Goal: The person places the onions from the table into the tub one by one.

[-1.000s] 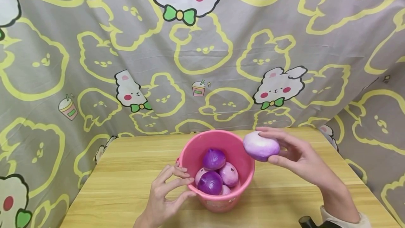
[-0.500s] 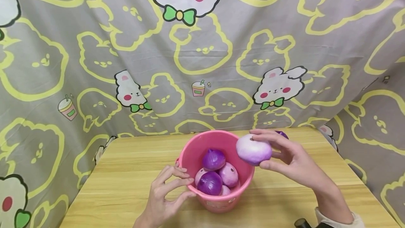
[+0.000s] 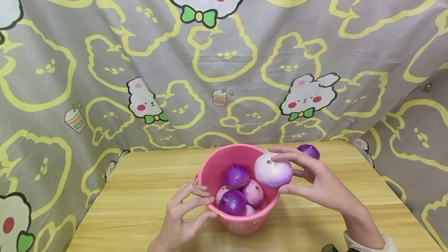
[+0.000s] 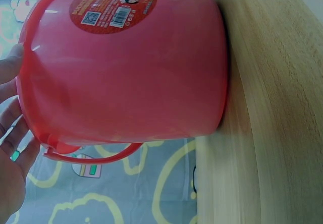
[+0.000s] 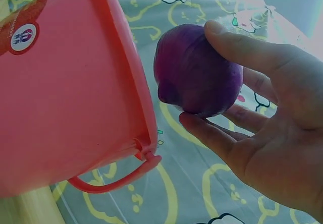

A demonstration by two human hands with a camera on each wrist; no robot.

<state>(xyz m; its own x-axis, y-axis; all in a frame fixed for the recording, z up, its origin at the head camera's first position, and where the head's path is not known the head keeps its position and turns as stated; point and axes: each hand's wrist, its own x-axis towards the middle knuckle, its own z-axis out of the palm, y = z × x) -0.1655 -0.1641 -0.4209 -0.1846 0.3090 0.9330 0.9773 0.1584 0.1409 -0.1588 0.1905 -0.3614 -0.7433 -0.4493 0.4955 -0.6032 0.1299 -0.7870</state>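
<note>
A pink bucket (image 3: 241, 224) stands upright on the table, with several purple and pale onions (image 3: 237, 175) inside it. My left hand (image 3: 187, 213) pinches the bucket's left rim between thumb and fingers. In the left wrist view, that hand (image 4: 12, 133) is at the rim beside the bucket wall (image 4: 126, 82). My right hand (image 3: 315, 178) grips an onion (image 3: 273, 171) over the bucket's right rim, its pale root end facing up. From below, the right wrist view shows the dark purple underside of this onion (image 5: 197, 70), with fingers and thumb (image 5: 252, 47) around it.
One more purple onion (image 3: 308, 151) lies on the wooden table (image 3: 140, 189), behind the right hand. A patterned cloth (image 3: 217, 69) hangs along the table's back edge. The bucket's handle (image 5: 121, 181) hangs down at its side. A dark object (image 3: 329, 248) shows at the bottom edge.
My right hand has moved left with its onion, from beside the bucket to over its rim, uncovering the onion on the table behind it. The left hand and bucket have stayed put.
</note>
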